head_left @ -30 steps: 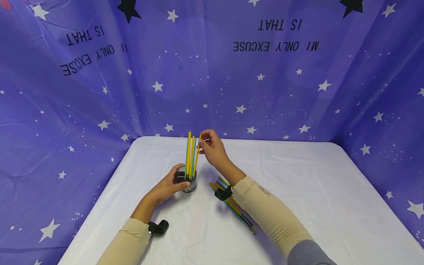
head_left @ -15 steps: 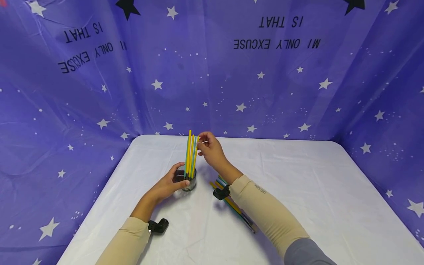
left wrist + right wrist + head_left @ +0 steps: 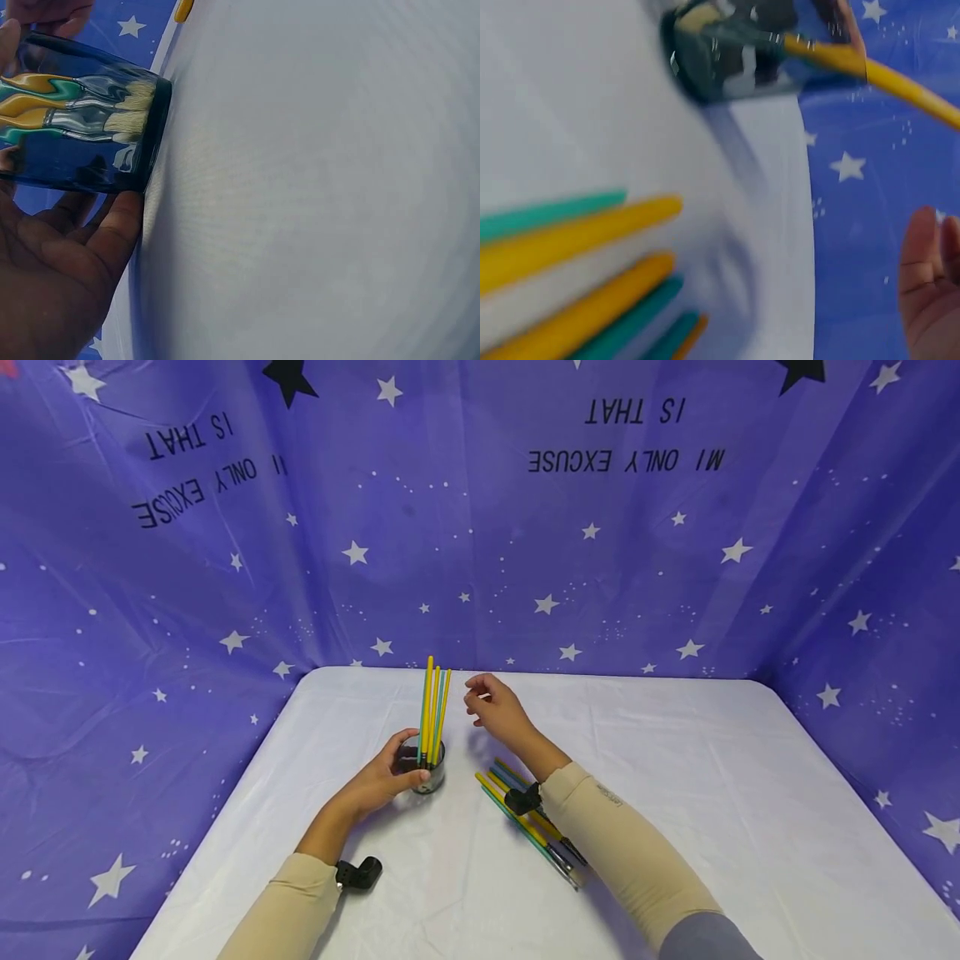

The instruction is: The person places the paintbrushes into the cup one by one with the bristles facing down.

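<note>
My left hand [image 3: 380,785] grips a dark-tinted glass [image 3: 112,161] around its side, thumb at the front. Several paintbrushes [image 3: 429,714] with yellow and teal handles stand in the glass, bristles [image 3: 129,124] down near its base. To the right of the handles, my right hand [image 3: 498,708] is lifted over the table, fingers loosely bent and nothing between them. More paintbrushes [image 3: 517,814] lie in a loose row on the table, partly hidden under the right forearm. Their handle ends [image 3: 652,206] point toward the glass in the right wrist view.
A white cloth covers the table [image 3: 675,777]. Purple curtain [image 3: 480,527] with stars and lettering hangs behind it and on both sides. Each wrist carries a small black camera [image 3: 360,874].
My right hand has let go of a yellow-handled paintbrush, which now leans in the glass with the others, and has drawn back to the right. The left hand stays on the glass.
</note>
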`<state>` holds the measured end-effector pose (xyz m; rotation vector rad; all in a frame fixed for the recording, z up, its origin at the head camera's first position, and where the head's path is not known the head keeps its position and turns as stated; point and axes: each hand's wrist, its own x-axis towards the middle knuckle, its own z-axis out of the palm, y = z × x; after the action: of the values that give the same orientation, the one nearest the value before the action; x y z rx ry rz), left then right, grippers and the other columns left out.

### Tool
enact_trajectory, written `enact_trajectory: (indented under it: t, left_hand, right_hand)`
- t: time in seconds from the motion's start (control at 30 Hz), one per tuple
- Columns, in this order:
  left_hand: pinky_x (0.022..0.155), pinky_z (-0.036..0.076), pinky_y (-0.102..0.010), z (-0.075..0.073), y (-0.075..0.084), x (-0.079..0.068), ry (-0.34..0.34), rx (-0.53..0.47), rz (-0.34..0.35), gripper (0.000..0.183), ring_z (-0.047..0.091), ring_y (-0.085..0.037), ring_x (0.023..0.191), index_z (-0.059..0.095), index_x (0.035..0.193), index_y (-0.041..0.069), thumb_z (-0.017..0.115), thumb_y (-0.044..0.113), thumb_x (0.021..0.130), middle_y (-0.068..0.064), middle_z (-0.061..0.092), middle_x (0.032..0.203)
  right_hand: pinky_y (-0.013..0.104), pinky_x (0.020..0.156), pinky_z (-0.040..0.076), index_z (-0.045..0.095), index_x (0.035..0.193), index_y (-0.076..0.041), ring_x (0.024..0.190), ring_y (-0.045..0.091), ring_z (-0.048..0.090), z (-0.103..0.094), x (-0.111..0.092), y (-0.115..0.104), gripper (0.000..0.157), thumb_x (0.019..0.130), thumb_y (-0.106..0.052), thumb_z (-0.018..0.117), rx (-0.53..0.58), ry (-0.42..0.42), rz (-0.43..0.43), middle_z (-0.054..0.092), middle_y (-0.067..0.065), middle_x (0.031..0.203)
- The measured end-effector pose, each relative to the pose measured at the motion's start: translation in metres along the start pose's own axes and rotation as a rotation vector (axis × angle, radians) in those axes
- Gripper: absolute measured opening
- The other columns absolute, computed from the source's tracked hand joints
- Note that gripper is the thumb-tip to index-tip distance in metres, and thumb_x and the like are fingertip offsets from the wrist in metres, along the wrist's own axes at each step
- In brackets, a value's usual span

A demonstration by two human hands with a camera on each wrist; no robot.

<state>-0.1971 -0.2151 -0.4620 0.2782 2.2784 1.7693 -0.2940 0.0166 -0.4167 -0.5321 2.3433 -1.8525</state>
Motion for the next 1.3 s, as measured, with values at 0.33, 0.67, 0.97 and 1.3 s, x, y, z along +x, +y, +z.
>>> enact_trajectory:
  t: [0.33, 0.67, 0.97, 1.3]
  left_hand:
    - [0.109, 0.027, -0.051, -0.003, -0.003, 0.0, 0.001, 0.016, 0.006, 0.078, 0.044, -0.036, 0.133, 0.026, 0.151, 0.019, 0.075, 0.02, 0.09, -0.021, 0.048, 0.141]
    - [0.109, 0.029, -0.05, -0.001, -0.001, 0.0, -0.01, 0.012, 0.009, 0.079, 0.044, -0.035, 0.134, 0.025, 0.152, 0.019, 0.075, 0.02, 0.09, -0.02, 0.048, 0.142]
    - [0.109, 0.029, -0.051, -0.001, -0.003, 0.002, -0.008, 0.015, 0.017, 0.078, 0.045, -0.035, 0.133, 0.026, 0.152, 0.019, 0.075, 0.02, 0.09, -0.021, 0.047, 0.142]
    - [0.109, 0.028, -0.051, 0.0, -0.001, 0.001, -0.009, 0.012, 0.013, 0.08, 0.043, -0.035, 0.134, 0.025, 0.152, 0.019, 0.075, 0.021, 0.09, -0.021, 0.046, 0.143]
  right_hand:
    - [0.04, 0.07, 0.053, 0.054, 0.124, 0.002, 0.093, 0.038, 0.062, -0.028, -0.016, 0.016, 0.03, 0.098, -0.012, 0.059, -0.208, -0.246, 0.147, 0.058, 0.009, 0.099]
    - [0.028, 0.063, 0.047, 0.058, 0.119, -0.002, 0.069, 0.018, 0.056, -0.039, -0.024, 0.025, 0.025, 0.095, -0.008, 0.062, -0.451, -0.384, 0.201, 0.058, 0.006, 0.09]
    - [0.028, 0.067, 0.042, 0.061, 0.112, -0.006, 0.068, 0.013, 0.05, -0.044, -0.031, 0.021, 0.018, 0.094, -0.004, 0.063, -0.7, -0.532, 0.135, 0.057, 0.002, 0.084]
    - [0.03, 0.067, 0.045, 0.062, 0.11, -0.009, 0.068, 0.015, 0.052, -0.044, -0.03, 0.025, 0.018, 0.094, 0.0, 0.061, -0.72, -0.556, 0.158, 0.058, 0.004, 0.088]
